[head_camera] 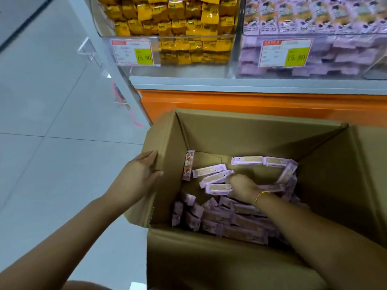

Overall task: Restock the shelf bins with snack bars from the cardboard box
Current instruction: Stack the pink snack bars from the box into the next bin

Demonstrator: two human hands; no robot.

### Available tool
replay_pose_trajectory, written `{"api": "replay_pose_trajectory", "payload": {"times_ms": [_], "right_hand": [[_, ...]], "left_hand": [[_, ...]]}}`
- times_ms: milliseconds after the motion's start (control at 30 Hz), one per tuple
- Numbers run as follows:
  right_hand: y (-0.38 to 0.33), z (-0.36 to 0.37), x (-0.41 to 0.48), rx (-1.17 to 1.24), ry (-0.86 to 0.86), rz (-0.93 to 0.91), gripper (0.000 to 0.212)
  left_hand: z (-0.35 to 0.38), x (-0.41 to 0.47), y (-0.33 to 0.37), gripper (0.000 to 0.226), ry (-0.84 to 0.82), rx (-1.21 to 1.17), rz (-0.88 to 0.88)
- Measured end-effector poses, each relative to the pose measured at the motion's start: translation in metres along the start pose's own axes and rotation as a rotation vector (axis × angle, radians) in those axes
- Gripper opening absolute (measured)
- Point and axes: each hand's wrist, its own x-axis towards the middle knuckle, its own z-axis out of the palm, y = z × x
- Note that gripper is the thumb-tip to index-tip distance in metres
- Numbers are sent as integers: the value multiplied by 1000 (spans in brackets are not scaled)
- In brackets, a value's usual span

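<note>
An open cardboard box (240,132) stands on the floor below the shelf, holding several purple-wrapped snack bars (236,222). My right hand (243,186) reaches down inside it, and its fingers curl round a few purple bars (217,188) near the middle. My left hand (140,174) rests with straight fingers against the box's left flap (165,143). Above, a clear shelf bin (339,65) holds the same purple bars. A second clear bin (167,51) to its left is full of yellow packets.
An orange shelf base (251,105) runs behind the box under a grey ledge (230,83). Price tags reading 15.80 (134,52) hang on both bin fronts. Light tiled floor (52,164) spreads out to the left of the box.
</note>
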Motion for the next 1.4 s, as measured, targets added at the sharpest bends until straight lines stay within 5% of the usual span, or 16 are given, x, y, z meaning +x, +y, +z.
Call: {"api": "replay_pose_trajectory", "payload": {"times_ms": [167, 367, 533, 700, 767, 867, 1000, 1200, 1400], "right_hand": [[0, -6, 23, 50, 126, -27, 86], [5, -12, 40, -55, 66, -35, 79], [9, -6, 32, 24, -13, 33, 97], [7, -7, 15, 65, -17, 23, 61], [9, -17, 5, 273, 4, 45, 39], [4, -56, -30, 869, -103, 23, 45], [-4, -109, -90, 1637, -428, -165, 64], [-5, -148, -142, 1844, -551, -479, 47], [11, -164, -162, 1754, -423, -524, 62]], "left_hand": [[1, 0, -4, 55, 23, -35, 18], [-1, 6, -4, 51, -8, -24, 36], [-3, 12, 2, 48, -45, 25, 8], [-3, 18, 3, 54, -95, 131, -20], [-4, 21, 5, 63, -93, 160, 0], [-9, 27, 17, 72, -37, 28, 84], [-24, 34, 52, 82, -142, -555, 27], [-52, 34, 110, 26, -384, -1047, 133], [-66, 38, 149, 24, -343, -1050, 187]]}}
